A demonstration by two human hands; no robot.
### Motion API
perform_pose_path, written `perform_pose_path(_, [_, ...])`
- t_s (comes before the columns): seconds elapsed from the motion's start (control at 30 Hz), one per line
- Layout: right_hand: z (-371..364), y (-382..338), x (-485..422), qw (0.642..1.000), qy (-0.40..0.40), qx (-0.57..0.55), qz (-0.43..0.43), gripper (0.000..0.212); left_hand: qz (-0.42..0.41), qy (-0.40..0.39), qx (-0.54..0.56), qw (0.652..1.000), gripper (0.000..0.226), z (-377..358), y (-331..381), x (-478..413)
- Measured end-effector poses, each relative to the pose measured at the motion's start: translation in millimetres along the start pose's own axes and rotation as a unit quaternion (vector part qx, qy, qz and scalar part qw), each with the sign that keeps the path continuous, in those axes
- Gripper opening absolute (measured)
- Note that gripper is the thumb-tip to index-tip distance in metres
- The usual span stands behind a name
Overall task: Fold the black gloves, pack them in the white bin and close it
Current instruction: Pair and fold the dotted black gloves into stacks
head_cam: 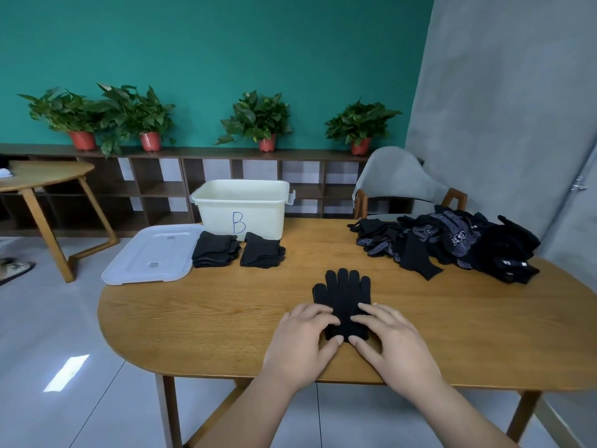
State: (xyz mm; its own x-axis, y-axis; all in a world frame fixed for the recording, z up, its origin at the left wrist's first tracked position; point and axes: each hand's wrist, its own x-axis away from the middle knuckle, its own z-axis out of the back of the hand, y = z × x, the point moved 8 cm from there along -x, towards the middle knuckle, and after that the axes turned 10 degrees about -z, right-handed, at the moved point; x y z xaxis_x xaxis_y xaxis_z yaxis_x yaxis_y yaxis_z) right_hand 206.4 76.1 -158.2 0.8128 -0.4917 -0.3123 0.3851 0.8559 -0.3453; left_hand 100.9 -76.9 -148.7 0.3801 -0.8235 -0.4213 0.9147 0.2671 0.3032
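Black glove [343, 294] flat, its tips pointing away

Both hands [349, 344] press flat a black glove [344, 297]

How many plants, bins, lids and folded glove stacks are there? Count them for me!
Green potted plants in red pots: 4
White plastic bin marked B: 1
Flat white plastic lid: 1
Folded black glove stacks: 2
Total: 8
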Motion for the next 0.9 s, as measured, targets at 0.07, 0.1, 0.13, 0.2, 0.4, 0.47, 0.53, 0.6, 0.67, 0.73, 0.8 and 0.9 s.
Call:
perform_pose_path(0.07, [2.7, 0.1, -1.1, 0.999, 0.009, -0.035, -0.001, 0.044, 0.0, 0.025, 0.03, 0.999, 0.024, 3.4, -1.0, 2.0])
perform_pose_path(0.1, [3.0, 0.9, -1.2, 0.999, 0.01, -0.049, -0.004, 0.041, 0.002, 0.035, 0.041, 0.999, 0.019, 4.3, -1.7, 2.7])
perform_pose_path(0.13, [3.2, 2.0, -0.8, 0.998, 0.012, -0.059, -0.004, 0.038, 0.003, 0.042, 0.048, 0.998, 0.015, 4.6, -2.5, 3.2])
perform_pose_path(0.2, [4.4, 3.0, 0.0, 0.998, 0.021, -0.067, 0.0, 0.034, 0.007, 0.055, 0.061, 0.997, 0.01, 5.5, -3.9, 3.4])
perform_pose_path(0.4, [8.5, 3.0, 1.2, 0.996, 0.045, -0.078, 0.003, 0.025, 0.025, 0.075, 0.086, 0.993, 0.008, 5.4, -8.1, 3.9])
perform_pose_path(0.47, [8.8, 2.8, 1.9, 0.995, 0.058, -0.083, 0.011, 0.025, 0.021, 0.074, 0.077, 0.994, 0.009, 5.1, -6.6, 3.4])
perform_pose_path(0.53, [9.2, 2.1, 3.0, 0.994, 0.065, -0.088, 0.021, 0.027, 0.013, 0.074, 0.059, 0.995, 0.008, 5.8, -4.5, 4.1])
perform_pose_path(0.6, [8.9, 1.4, 3.5, 0.993, 0.06, -0.095, 0.026, 0.03, 0.0, 0.077, 0.036, 0.996, 0.014, 6.5, -2.2, 4.8])
perform_pose_path(0.67, [8.7, 2.0, 2.6, 0.993, 0.053, -0.107, 0.023, 0.027, -0.01, 0.067, 0.026, 0.997, 0.021, 5.5, 0.3, 4.9])
perform_pose_path(0.73, [8.7, 3.6, 1.4, 0.991, 0.053, -0.121, 0.015, 0.02, -0.01, 0.054, 0.028, 0.998, 0.021, 4.1, 0.9, 4.0])
perform_pose_path(0.8, [9.3, 4.7, 1.7, 0.99, 0.061, -0.127, 0.008, 0.014, -0.007, 0.055, 0.03, 0.998, 0.019, 4.4, 0.2, 3.6])
perform_pose_path(0.9, [10.8, 6.5, 2.8, 0.99, 0.071, -0.122, -0.003, 0.01, -0.007, 0.062, 0.035, 0.997, 0.021, 5.2, -1.2, 3.6])
